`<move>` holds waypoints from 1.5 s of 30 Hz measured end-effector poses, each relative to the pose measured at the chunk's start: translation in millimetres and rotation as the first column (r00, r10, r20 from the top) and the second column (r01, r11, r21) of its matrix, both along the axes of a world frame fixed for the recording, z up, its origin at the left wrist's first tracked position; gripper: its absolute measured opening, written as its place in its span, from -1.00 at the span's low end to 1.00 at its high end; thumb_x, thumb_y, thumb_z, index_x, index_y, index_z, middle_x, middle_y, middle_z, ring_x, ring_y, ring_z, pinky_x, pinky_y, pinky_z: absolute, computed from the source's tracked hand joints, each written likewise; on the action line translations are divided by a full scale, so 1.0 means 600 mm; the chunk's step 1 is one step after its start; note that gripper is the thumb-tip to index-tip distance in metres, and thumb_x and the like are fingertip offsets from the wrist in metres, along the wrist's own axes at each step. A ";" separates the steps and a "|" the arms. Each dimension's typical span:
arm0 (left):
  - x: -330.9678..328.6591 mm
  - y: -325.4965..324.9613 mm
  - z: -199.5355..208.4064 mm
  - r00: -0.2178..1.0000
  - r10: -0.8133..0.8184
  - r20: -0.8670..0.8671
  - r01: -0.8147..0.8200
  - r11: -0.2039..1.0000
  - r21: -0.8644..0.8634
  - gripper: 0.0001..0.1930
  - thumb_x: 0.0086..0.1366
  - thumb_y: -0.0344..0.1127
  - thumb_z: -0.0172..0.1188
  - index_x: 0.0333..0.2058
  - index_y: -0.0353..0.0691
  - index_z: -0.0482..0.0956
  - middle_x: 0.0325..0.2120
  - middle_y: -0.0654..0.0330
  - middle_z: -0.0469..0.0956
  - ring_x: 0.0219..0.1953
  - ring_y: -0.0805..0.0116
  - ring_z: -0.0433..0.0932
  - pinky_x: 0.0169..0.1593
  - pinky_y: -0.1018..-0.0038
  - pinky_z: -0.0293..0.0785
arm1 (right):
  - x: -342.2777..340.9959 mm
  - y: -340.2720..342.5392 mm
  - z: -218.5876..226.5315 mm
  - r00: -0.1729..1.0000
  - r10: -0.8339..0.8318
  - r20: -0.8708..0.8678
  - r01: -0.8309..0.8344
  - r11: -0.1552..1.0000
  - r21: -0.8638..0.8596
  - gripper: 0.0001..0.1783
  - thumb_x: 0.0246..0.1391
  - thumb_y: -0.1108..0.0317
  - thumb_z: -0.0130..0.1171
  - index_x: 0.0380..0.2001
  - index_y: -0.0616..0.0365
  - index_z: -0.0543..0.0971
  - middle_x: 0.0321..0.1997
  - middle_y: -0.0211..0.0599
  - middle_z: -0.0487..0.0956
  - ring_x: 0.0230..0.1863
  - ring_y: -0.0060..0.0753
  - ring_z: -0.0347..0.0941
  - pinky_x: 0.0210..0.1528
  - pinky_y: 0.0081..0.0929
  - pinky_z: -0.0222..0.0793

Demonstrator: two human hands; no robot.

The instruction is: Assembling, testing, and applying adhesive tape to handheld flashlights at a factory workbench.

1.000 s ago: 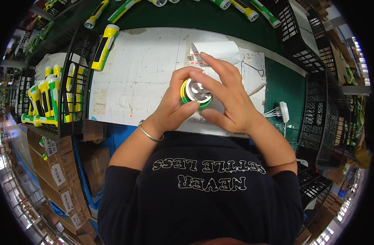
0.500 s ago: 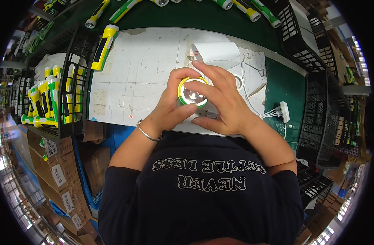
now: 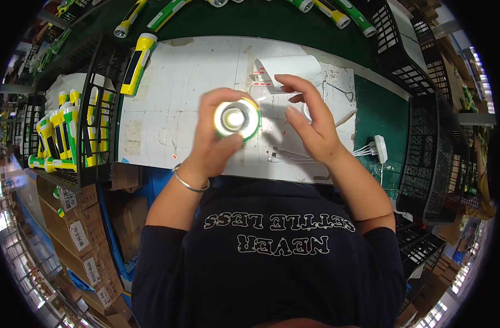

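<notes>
A yellow and green flashlight (image 3: pixel 236 118), its lens end lit and facing up at me, is gripped by my left hand (image 3: pixel 209 128) above the white work surface. My fingers wrap round its side and the thumb lies along the rim. Apart from it, to the right, my right hand (image 3: pixel 314 123) is raised with fingers spread and nothing in them. Behind that hand a curled white sheet (image 3: pixel 293 71) with red marks lies on the board. White cables (image 3: pixel 293 157) run beneath the right wrist.
Another flashlight (image 3: pixel 139 64) lies at the board's left edge. A black crate (image 3: pixel 91 147) full of flashlights stands left, and black crates (image 3: pixel 433 158) line the right. More flashlights (image 3: pixel 168 13) lie along the far edge. A white charger block (image 3: pixel 379 150) sits at the right.
My right hand has let go of the flashlight and moved right, its fingers opening. The left hand has carried the flashlight leftward, and its lamp is now shining.
</notes>
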State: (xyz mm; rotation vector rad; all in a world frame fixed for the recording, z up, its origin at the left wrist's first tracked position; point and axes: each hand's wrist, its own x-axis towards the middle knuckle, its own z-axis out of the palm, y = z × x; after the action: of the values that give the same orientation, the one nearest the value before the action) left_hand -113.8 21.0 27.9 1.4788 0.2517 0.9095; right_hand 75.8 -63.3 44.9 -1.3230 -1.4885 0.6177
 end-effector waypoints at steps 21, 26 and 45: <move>-0.033 0.031 -0.022 0.986 0.161 -0.040 -0.157 0.984 0.081 -0.44 0.18 -0.07 0.03 0.06 -0.15 0.08 -0.17 -0.03 0.41 -0.10 0.20 0.42 0.00 0.26 0.33 | -0.011 0.126 -0.081 0.350 0.219 0.911 0.034 0.969 -0.246 -0.86 -0.28 0.49 0.16 -0.51 0.19 0.57 -0.42 -0.18 0.55 -0.32 -0.24 0.52 -0.29 -0.41 0.46; -0.031 0.019 -0.008 0.990 0.138 -0.028 -0.138 0.990 0.022 -0.47 0.18 -0.09 0.00 0.06 -0.16 0.10 -0.18 -0.02 0.41 -0.11 0.21 0.42 0.01 0.27 0.33 | -0.006 0.128 -0.096 0.425 0.059 0.903 -0.038 0.998 -0.047 -0.92 -0.27 0.49 0.17 -0.56 0.18 0.54 -0.46 -0.21 0.57 -0.36 -0.26 0.54 -0.37 -0.40 0.47; -0.013 0.008 -0.020 0.996 0.069 -0.054 -0.063 0.992 0.108 -0.46 0.17 -0.26 0.06 0.07 -0.20 0.05 -0.09 -0.05 0.33 -0.06 0.26 0.37 0.05 0.35 0.30 | 0.021 0.063 0.111 0.887 0.076 -0.456 -0.312 0.825 -0.471 -0.80 0.09 0.25 0.12 -0.42 0.17 0.46 -0.49 -0.28 0.60 -0.46 -0.58 0.55 -0.58 -0.74 0.32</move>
State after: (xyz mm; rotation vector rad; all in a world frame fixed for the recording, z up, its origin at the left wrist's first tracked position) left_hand -121.5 25.8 16.1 1.6042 0.3003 0.9466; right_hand 88.6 -25.6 111.7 -1.3285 -1.1327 1.4484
